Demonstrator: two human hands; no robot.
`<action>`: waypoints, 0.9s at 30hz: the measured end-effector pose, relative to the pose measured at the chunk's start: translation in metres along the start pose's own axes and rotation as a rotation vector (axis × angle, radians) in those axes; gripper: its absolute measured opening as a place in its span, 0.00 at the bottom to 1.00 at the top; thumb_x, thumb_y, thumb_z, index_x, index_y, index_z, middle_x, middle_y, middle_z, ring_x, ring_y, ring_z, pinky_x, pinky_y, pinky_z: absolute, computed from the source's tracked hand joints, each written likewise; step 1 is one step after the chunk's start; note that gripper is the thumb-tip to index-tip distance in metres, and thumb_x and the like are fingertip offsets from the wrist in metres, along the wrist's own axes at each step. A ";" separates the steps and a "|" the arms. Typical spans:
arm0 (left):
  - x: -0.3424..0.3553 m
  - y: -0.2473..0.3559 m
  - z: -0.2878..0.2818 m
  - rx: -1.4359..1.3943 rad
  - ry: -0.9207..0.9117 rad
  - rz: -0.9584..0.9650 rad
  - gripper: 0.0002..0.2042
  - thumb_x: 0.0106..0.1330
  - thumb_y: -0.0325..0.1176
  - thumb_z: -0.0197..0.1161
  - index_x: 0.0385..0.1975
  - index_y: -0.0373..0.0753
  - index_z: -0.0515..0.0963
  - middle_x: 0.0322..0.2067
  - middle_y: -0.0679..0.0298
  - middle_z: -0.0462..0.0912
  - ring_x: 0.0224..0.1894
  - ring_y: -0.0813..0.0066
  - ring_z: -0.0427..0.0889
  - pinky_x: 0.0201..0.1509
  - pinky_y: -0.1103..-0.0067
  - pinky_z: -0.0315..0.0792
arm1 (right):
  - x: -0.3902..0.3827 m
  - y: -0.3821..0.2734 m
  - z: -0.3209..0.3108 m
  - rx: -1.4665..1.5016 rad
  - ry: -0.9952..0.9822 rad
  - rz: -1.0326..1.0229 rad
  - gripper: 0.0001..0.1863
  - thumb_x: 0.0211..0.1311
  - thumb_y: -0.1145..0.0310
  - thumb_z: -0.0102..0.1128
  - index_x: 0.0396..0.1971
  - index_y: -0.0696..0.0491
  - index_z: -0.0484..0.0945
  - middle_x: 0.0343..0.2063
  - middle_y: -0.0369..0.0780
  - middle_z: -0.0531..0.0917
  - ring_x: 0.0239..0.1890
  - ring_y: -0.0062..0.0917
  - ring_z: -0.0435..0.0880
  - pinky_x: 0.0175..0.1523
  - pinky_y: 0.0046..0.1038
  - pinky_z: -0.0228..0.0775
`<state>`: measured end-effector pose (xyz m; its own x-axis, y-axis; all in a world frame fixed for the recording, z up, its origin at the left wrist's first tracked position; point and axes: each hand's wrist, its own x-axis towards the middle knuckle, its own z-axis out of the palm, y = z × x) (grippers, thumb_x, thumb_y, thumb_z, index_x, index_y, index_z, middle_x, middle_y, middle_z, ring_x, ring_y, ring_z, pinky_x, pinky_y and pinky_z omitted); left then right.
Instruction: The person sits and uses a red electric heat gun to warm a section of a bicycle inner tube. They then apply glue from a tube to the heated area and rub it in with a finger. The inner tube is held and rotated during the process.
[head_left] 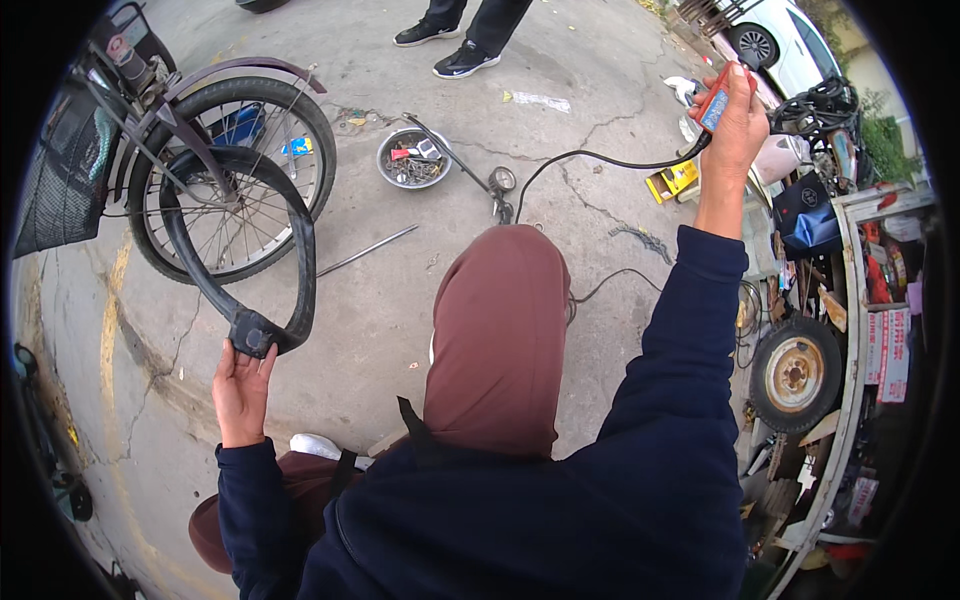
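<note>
Bicycle inner tube (304, 265): black, rounded out as though holding some air, hanging as a loop in front of the front wheel (326, 165), lower end toward the person's left; hard to tell whether threaded round the axle or free of it.
Thick section (254, 332): dark and squarish, at the loop's lowest part, possibly a patch or clamped block.
Left hand (242, 393): palm up, lightly grasping the tube's lower end by the fingertips, right at the thick section.
Right hand (737, 135): raised far out to the right, fingers wrapped round a red handheld piece (716, 100) with a blue label; exact kind unclear.
Black hose or cable (600, 153): curving across from the right hand toward a round gauge (503, 179) on the concrete ground (370, 310).
Step in hand: by judgement, tube repair or inflation, with the red piece well apart from the tube.
Next move: probably calls for steadying the thick section at the left while managing the red piece, line kept clear of the spokes.
Nearby ground: metal bowl (416, 186) of small parts, slim metal rod (367, 250), yellow box (671, 181).
</note>
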<state>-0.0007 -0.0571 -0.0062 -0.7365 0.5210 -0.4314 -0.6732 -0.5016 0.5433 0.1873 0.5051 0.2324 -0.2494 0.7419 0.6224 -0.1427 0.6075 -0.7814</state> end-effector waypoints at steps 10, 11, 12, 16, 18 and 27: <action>0.019 0.000 -0.012 0.029 -0.081 -0.035 0.19 0.78 0.39 0.46 0.61 0.32 0.67 0.62 0.56 0.72 0.66 0.62 0.69 0.72 0.58 0.61 | 0.041 -0.035 -0.260 -1.131 0.538 -0.218 0.32 0.58 0.43 0.66 0.41 0.63 0.79 0.33 0.49 0.86 0.28 0.37 0.85 0.39 0.37 0.77; 0.020 0.000 -0.011 0.035 -0.075 -0.037 0.19 0.78 0.39 0.46 0.61 0.32 0.67 0.62 0.56 0.73 0.66 0.62 0.69 0.72 0.58 0.61 | 0.036 -0.023 -0.260 -1.274 0.537 -0.309 0.34 0.56 0.41 0.67 0.42 0.62 0.78 0.34 0.51 0.85 0.31 0.42 0.85 0.42 0.39 0.76; 0.021 0.000 -0.010 0.040 -0.068 -0.036 0.19 0.78 0.39 0.46 0.61 0.32 0.67 0.62 0.56 0.73 0.66 0.62 0.69 0.72 0.58 0.61 | 0.029 -0.008 -0.256 -1.437 0.540 -0.361 0.36 0.55 0.39 0.67 0.43 0.62 0.78 0.35 0.53 0.85 0.33 0.46 0.85 0.44 0.42 0.75; 0.022 -0.003 -0.005 0.090 -0.095 -0.030 0.19 0.78 0.39 0.46 0.60 0.32 0.68 0.61 0.56 0.73 0.65 0.61 0.70 0.72 0.57 0.62 | -0.016 0.091 -0.198 -1.260 0.082 -0.151 0.30 0.53 0.52 0.73 0.44 0.58 0.69 0.37 0.54 0.82 0.40 0.53 0.81 0.44 0.47 0.72; 0.020 -0.007 -0.002 0.088 -0.061 -0.033 0.19 0.78 0.39 0.46 0.60 0.33 0.68 0.61 0.56 0.73 0.65 0.61 0.70 0.72 0.57 0.62 | -0.048 0.151 -0.156 -1.131 -0.183 -0.037 0.28 0.47 0.65 0.76 0.45 0.56 0.68 0.40 0.52 0.80 0.46 0.50 0.79 0.46 0.46 0.71; 0.008 -0.020 -0.004 0.136 0.085 -0.040 0.19 0.78 0.41 0.46 0.59 0.35 0.69 0.60 0.58 0.76 0.64 0.61 0.71 0.70 0.55 0.62 | -0.210 0.364 -0.011 -1.211 -0.736 -0.167 0.07 0.55 0.71 0.59 0.35 0.48 0.75 0.33 0.40 0.77 0.44 0.35 0.79 0.54 0.40 0.65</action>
<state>0.0067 -0.0455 -0.0236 -0.7165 0.4756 -0.5104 -0.6907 -0.3809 0.6147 0.1982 0.5738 -0.1824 -0.7967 0.5531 0.2437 0.5801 0.8130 0.0513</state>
